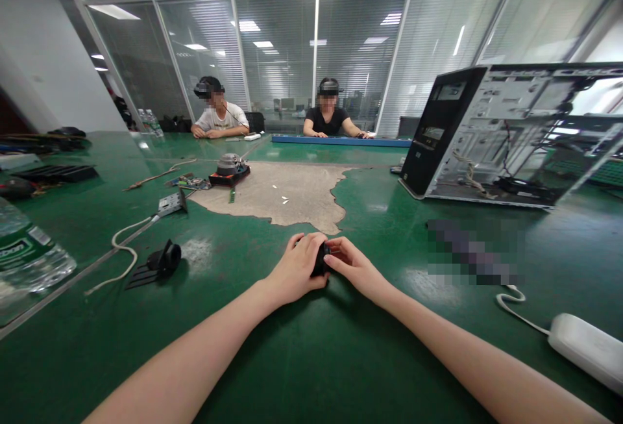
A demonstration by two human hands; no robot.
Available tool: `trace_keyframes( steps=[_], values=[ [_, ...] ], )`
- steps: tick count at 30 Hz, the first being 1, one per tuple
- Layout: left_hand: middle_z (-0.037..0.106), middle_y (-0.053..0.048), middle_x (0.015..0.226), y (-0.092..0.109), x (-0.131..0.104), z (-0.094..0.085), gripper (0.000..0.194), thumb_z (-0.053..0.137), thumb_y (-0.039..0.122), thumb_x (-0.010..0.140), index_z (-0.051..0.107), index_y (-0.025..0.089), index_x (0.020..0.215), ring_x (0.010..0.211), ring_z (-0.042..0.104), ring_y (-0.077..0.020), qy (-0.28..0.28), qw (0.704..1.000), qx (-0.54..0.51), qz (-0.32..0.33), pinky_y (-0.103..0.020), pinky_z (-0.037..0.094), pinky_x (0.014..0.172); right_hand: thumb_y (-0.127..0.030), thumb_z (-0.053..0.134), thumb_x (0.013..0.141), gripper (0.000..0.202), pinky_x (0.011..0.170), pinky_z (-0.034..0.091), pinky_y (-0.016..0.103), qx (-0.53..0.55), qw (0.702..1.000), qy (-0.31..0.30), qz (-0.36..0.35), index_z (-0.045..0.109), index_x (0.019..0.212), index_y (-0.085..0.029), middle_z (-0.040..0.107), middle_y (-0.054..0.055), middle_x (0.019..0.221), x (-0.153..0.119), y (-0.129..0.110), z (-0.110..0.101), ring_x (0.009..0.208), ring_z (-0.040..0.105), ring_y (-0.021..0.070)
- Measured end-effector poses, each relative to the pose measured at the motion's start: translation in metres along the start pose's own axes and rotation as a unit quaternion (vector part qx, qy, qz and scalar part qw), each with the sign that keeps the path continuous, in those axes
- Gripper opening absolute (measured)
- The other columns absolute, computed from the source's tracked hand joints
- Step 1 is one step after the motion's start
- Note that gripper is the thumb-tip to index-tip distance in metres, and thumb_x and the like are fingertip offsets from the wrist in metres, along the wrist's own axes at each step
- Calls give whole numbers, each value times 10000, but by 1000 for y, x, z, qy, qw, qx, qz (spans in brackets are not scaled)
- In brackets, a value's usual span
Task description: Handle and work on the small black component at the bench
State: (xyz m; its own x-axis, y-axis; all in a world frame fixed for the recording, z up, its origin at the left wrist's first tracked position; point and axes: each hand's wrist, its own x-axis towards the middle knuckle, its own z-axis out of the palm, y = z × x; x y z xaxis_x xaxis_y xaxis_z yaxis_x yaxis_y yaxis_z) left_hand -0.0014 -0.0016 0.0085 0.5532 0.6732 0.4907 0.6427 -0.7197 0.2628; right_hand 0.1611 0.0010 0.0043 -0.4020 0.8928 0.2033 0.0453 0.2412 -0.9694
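My left hand (299,271) is wrapped over a small black object (320,259) with a curved edge, low over the green table in front of me. From the other side, my right hand (357,267) closes on the same object with thumb and fingers. Most of it is hidden under my fingers, so its kind cannot be made out. To the left lies a black plastic part (165,258) with a round ring and flat slats. Just beyond my hands, a bare beige patch (292,193) shows in the green surface.
An opened computer case (452,132) stands at the right. Near me on that side is a white adapter (586,349) with a cord. A plastic bottle (32,249), metal bracket (172,203) and heatsink with fan (230,167) are leftward. Two people (221,119) sit across.
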Motion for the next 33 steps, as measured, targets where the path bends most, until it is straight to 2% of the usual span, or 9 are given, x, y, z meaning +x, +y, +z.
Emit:
trace_keyframes(
  steps=[4, 8, 11, 14, 17, 20, 25, 29, 33],
  values=[
    [443, -94, 1143, 3, -1, -3, 606, 566, 254, 646, 259, 191, 1165, 1098, 402, -229, -3, 1000, -7, 2, -437, 211, 988, -294, 613, 702, 267, 769, 441, 310, 10, 999, -30, -13, 441, 895, -225, 524, 2, 924, -4, -5, -1, 867, 531, 146],
    [442, -94, 1133, 7, -1, -8, 602, 573, 318, 661, 265, 183, 1160, 1099, 391, -230, -12, 1000, -13, 2, -441, 196, 995, -311, 545, 761, 176, 761, 433, 295, 10, 1000, -10, -15, 449, 877, -219, 534, -1, 898, -2, -1, -1, 845, 530, 133],
    [441, -84, 1139, 9, 0, -12, 479, 484, 324, 748, 272, 193, 1157, 1098, 388, -216, -22, 1000, -16, -2, -438, 203, 991, -316, 513, 785, 140, 753, 424, 287, 9, 1000, 4, -17, 464, 868, -215, 545, -2, 870, 2, 4, -2, 822, 529, 126],
    [443, -75, 1145, 9, -1, -12, 337, 344, 265, 830, 280, 197, 1154, 1094, 389, -187, -23, 1000, -17, -11, -415, 213, 988, -304, 535, 771, 145, 752, 420, 283, 18, 1000, -2, -15, 473, 868, -216, 551, -3, 872, 3, 4, -3, 810, 530, 122],
    [440, -74, 1156, 8, -1, -11, 306, 289, 221, 844, 284, 194, 1148, 1089, 391, -172, -18, 1000, -18, -19, -404, 208, 990, -300, 557, 754, 153, 751, 422, 284, 31, 999, -5, -4, 478, 854, -216, 555, -3, 876, 3, 2, -4, 803, 532, 121],
    [442, -75, 1152, 9, -1, -12, 355, 350, 241, 814, 276, 195, 1158, 1088, 393, -182, -21, 999, -22, -15, -411, 209, 987, -296, 571, 741, 159, 766, 421, 290, 40, 999, -4, -4, 477, 843, -217, 551, -7, 875, 2, 2, -3, 812, 533, 122],
    [441, -88, 1143, 8, -1, -12, 590, 538, 263, 658, 261, 193, 1174, 1107, 382, -229, -22, 1000, -21, 1, -431, 211, 983, -310, 563, 742, 214, 808, 416, 326, 17, 1000, 11, 3, 476, 915, -219, 542, 14, 911, 3, 5, -2, 886, 525, 149],
    [444, -85, 1144, 5, 0, -8, 600, 536, 221, 645, 254, 200, 1174, 1100, 397, -224, -11, 1000, -18, -6, -434, 210, 984, -293, 574, 734, 220, 837, 405, 343, 1, 1000, -3, 1, 477, 912, -206, 549, 26, 923, 1, 1, -3, 912, 524, 161],
    [449, -80, 1133, 4, 0, -6, 592, 548, 206, 629, 272, 195, 1152, 1087, 405, -218, -4, 1000, -15, -5, -421, 225, 975, -260, 617, 702, 257, 797, 422, 314, 21, 1000, -20, -5, 445, 889, -221, 550, 0, 894, -2, -3, -2, 865, 538, 142]
  ],
)
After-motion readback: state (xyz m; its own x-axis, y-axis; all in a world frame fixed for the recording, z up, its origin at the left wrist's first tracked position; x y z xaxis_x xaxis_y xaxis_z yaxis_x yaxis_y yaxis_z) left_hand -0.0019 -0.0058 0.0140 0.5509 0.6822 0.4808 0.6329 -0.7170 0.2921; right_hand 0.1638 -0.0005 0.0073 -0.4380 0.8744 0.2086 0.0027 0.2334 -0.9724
